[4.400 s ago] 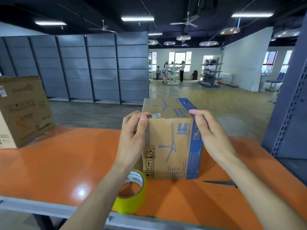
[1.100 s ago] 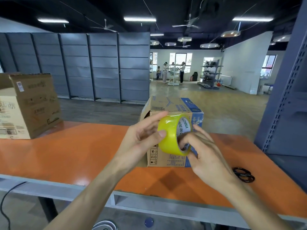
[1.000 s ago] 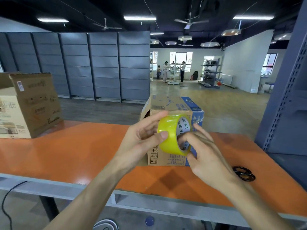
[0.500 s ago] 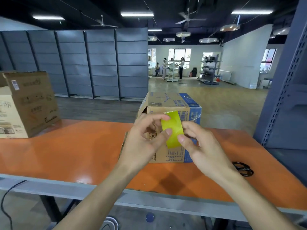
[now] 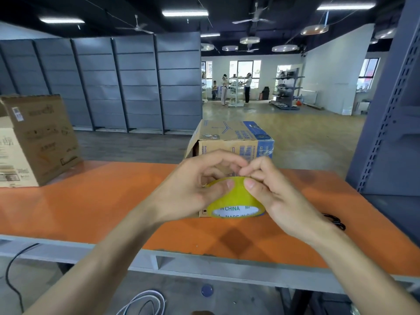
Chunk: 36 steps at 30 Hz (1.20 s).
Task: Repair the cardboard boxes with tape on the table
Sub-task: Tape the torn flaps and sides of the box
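A yellow tape roll (image 5: pixel 236 202) is held above the orange table (image 5: pixel 95 201), tilted so its white printed core faces me. My left hand (image 5: pixel 193 189) grips its left side with thumb on the outer band. My right hand (image 5: pixel 272 189) grips the right side, thumb on the band and fingertips pinching at the top edge. Behind the hands stands a brown and blue cardboard box (image 5: pixel 234 142) with a fan drawing; its left flap hangs open. A larger brown box (image 5: pixel 36 142) stands at the table's far left.
Black scissors (image 5: pixel 336 222) lie on the table to the right, partly hidden by my right wrist. A grey metal shelf upright (image 5: pixel 391 123) rises at the right. Cables (image 5: pixel 145 301) lie on the floor under the table's front edge.
I took my hands off the fan box and picked up the tape roll. Over the last second the roll turned from edge-on to lying tilted with its core towards me, slightly lower.
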### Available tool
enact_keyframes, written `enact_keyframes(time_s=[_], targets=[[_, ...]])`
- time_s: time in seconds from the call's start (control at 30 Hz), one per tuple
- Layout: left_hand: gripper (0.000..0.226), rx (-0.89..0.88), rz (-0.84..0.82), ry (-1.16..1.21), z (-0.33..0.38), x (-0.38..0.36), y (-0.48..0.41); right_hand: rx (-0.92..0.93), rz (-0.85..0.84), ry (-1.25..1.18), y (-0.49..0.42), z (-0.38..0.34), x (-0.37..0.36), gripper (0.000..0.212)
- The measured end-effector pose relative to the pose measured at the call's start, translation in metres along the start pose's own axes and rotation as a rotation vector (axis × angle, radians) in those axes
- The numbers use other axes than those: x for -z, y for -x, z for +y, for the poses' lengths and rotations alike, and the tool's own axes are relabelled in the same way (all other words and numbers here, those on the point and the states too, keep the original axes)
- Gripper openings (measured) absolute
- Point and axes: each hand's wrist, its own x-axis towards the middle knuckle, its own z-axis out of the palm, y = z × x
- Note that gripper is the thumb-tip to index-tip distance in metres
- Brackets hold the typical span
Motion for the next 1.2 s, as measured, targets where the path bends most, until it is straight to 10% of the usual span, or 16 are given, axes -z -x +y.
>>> enact_keyframes(time_s=[0.47,1.2], targets=[[0.019,0.080,-0.133,0.100,0.011,0.000,-0.002,-0.049,0.036,-0.264,-0.001,0.010,0.008,0.013],[0.016,0.086,0.065,-0.339,0.003,-0.032,0.005,-0.011,0.124,0.094,0.003,0.011,0.002,0.017]])
